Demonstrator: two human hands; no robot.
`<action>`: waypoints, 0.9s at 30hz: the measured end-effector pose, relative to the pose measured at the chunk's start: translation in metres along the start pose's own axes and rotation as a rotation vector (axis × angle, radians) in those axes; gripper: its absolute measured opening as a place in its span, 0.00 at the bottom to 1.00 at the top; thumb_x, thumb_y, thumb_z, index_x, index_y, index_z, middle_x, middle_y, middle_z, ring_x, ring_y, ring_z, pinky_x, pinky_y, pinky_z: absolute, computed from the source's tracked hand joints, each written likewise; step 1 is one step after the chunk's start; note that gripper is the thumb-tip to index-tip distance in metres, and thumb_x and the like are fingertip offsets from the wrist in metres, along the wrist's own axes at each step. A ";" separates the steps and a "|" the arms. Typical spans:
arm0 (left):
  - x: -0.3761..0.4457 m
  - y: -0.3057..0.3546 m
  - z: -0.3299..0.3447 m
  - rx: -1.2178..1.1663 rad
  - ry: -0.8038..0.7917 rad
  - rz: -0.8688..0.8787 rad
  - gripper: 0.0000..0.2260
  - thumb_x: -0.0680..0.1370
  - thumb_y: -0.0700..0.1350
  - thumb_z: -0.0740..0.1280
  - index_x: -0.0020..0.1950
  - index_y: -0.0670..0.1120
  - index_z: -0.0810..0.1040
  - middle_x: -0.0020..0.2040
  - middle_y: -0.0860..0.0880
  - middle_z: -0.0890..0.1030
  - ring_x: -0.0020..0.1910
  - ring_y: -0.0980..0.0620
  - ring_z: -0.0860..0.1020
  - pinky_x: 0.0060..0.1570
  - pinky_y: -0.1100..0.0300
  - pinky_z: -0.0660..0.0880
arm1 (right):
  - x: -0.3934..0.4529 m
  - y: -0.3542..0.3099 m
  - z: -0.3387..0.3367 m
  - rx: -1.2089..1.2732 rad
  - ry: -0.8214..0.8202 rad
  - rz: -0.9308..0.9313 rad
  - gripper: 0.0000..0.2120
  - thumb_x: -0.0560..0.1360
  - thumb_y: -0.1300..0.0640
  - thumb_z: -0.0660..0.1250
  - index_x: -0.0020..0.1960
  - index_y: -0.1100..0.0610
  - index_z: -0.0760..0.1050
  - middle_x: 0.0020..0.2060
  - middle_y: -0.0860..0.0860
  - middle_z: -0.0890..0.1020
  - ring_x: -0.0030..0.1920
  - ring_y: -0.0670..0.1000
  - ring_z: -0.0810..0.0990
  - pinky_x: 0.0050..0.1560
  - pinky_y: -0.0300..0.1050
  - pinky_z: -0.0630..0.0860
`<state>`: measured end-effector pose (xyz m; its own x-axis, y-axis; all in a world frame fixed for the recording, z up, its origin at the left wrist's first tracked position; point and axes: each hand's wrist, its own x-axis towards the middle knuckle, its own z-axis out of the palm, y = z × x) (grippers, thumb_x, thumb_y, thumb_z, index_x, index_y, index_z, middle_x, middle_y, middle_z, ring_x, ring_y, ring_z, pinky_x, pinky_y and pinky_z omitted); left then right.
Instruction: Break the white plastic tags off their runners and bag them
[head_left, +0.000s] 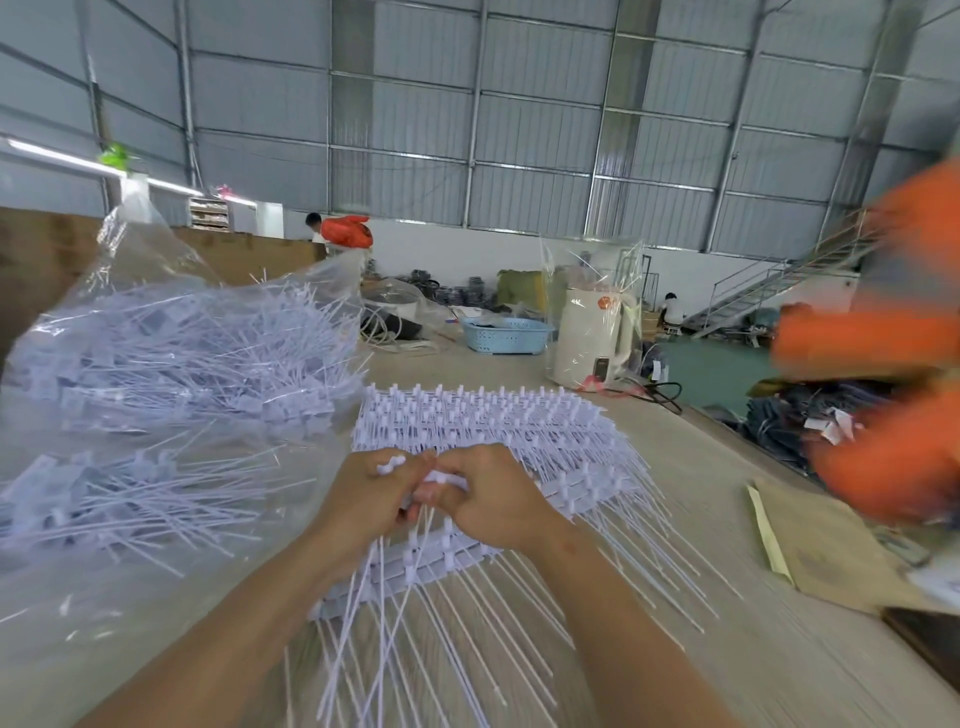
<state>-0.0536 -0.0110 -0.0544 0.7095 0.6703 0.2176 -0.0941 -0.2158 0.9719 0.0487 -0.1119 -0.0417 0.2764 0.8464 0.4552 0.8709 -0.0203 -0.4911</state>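
A metal-walled warehouse hall is seen behind a pale wooden worktable (727, 519). No legible writing or brand is made out anywhere; only a small orange round sticker is noted on a cream electric kettle wrapped in clear film (592, 338), standing far on the table just right of a light blue perforated plastic basket (506, 335). A stack of white plastic tag runners with long thin tails (498, 431) is laid at table centre. Both hands are closed together over its near edge: the left hand (371, 499) is clenched around a small white runner piece, the right hand (493, 499) is pinched on white plastic tags (441, 480) between thumb and fingers. Loose tags are piled in a large clear plastic bag (171, 338) lying open at left. A blurred orange-sleeved arm (883, 338) is seen at right.
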 end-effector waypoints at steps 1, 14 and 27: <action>0.000 0.001 0.001 -0.035 0.011 -0.030 0.16 0.77 0.46 0.68 0.33 0.39 0.74 0.21 0.46 0.71 0.17 0.55 0.65 0.19 0.70 0.61 | 0.001 -0.001 0.001 -0.044 0.018 -0.030 0.08 0.76 0.56 0.67 0.50 0.59 0.82 0.38 0.61 0.83 0.37 0.58 0.78 0.40 0.47 0.74; 0.029 -0.002 -0.047 -0.601 0.338 -0.348 0.10 0.79 0.34 0.62 0.37 0.41 0.71 0.16 0.51 0.69 0.12 0.58 0.64 0.13 0.72 0.58 | -0.016 -0.049 -0.060 0.001 0.348 -0.245 0.13 0.74 0.58 0.69 0.31 0.57 0.73 0.24 0.52 0.70 0.30 0.38 0.78 0.23 0.36 0.66; 0.005 0.027 0.012 -0.285 -0.238 -0.196 0.22 0.67 0.64 0.64 0.40 0.44 0.77 0.24 0.53 0.71 0.20 0.58 0.66 0.21 0.68 0.62 | 0.007 -0.003 -0.028 0.171 0.159 0.075 0.11 0.76 0.59 0.67 0.36 0.61 0.76 0.27 0.49 0.74 0.28 0.42 0.71 0.36 0.41 0.67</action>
<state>-0.0441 -0.0217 -0.0282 0.8714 0.4895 0.0317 -0.1070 0.1267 0.9862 0.0594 -0.1208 -0.0159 0.4095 0.7514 0.5174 0.7678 0.0224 -0.6403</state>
